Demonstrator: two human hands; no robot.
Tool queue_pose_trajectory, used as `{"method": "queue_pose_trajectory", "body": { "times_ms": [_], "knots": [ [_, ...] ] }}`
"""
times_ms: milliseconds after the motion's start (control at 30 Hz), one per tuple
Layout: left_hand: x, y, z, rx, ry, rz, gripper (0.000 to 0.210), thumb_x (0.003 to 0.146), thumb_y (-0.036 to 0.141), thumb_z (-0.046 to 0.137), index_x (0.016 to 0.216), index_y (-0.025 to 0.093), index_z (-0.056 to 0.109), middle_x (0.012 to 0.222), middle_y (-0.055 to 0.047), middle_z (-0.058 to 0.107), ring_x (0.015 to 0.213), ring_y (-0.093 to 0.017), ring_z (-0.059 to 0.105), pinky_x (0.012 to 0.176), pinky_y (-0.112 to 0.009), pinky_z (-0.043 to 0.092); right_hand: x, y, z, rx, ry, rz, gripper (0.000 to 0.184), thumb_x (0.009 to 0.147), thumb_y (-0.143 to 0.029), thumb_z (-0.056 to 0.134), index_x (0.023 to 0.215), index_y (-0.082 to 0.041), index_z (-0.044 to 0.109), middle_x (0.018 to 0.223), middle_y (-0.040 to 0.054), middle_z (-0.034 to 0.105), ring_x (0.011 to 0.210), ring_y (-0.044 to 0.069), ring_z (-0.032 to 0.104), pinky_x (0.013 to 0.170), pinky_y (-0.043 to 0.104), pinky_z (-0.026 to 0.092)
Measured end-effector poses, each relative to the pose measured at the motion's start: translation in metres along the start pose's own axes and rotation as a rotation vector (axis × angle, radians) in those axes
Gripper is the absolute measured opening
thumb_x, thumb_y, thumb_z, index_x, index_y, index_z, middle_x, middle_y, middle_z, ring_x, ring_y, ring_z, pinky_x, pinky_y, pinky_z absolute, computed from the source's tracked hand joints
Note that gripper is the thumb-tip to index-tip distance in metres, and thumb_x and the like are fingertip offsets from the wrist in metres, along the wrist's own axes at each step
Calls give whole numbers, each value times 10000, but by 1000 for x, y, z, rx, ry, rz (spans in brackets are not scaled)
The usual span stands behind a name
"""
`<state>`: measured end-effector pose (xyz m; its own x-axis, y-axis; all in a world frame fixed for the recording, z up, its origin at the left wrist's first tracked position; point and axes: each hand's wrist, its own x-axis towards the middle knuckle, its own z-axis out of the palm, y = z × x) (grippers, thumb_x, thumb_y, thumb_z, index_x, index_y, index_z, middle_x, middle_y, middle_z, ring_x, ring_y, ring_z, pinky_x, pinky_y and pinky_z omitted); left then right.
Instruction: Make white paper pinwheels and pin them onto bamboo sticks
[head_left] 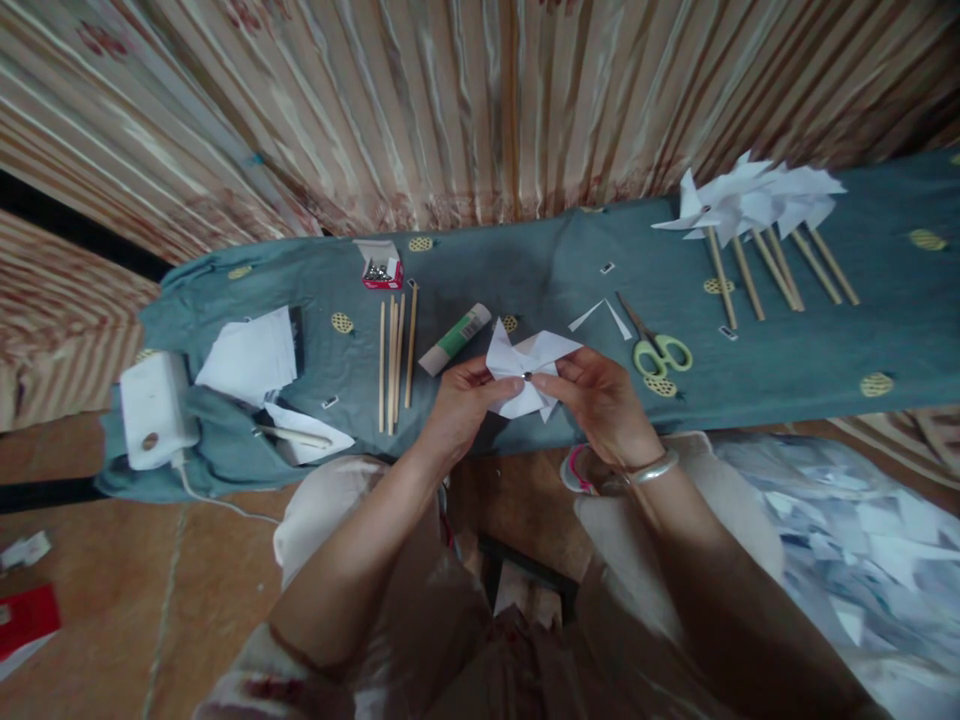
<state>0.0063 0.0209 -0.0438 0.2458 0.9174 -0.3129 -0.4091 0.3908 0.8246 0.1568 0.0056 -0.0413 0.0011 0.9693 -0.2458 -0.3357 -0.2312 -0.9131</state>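
A white paper pinwheel (534,350) is held up above the table's front edge. My left hand (466,400) is closed on its left side, the thumb lying near the centre. My right hand (592,395) grips it from the right, thumb beside a small dark metallic pin (527,376) at the middle. Just behind my left hand lies a glue stick (454,338) with a green label. Scissors (656,343) with light green handles rest right of my right hand, near thin paper offcuts (600,316).
Several wooden sticks (395,365) and a red box of pins (382,268) lie on the teal cloth (525,250). Finished pinwheels (757,200) on sticks are heaped at the far right. Paper sheets (251,352) and a white device (156,410) with a cable are at left.
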Motion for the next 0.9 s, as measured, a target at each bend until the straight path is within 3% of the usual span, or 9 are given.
{"method": "queue_pose_trajectory", "body": {
  "times_ms": [467,900],
  "knots": [
    [-1,0,0,-5,-13,9,293,537,244,890,793,165,769,767,-18,757,663,-141,641,691,-271,481,-2,-5,3,22,-32,10,455,515,-361,917,898,-231,708,843,9,779,808,226,720,778,367,590],
    [0,-2,-1,44,-19,19,343,503,257,914,794,162,758,764,-12,745,672,-149,640,714,-289,496,-1,0,-1,-39,-64,-25,419,582,-396,887,928,-229,719,909,23,777,843,226,718,783,378,595]
  ]
}}
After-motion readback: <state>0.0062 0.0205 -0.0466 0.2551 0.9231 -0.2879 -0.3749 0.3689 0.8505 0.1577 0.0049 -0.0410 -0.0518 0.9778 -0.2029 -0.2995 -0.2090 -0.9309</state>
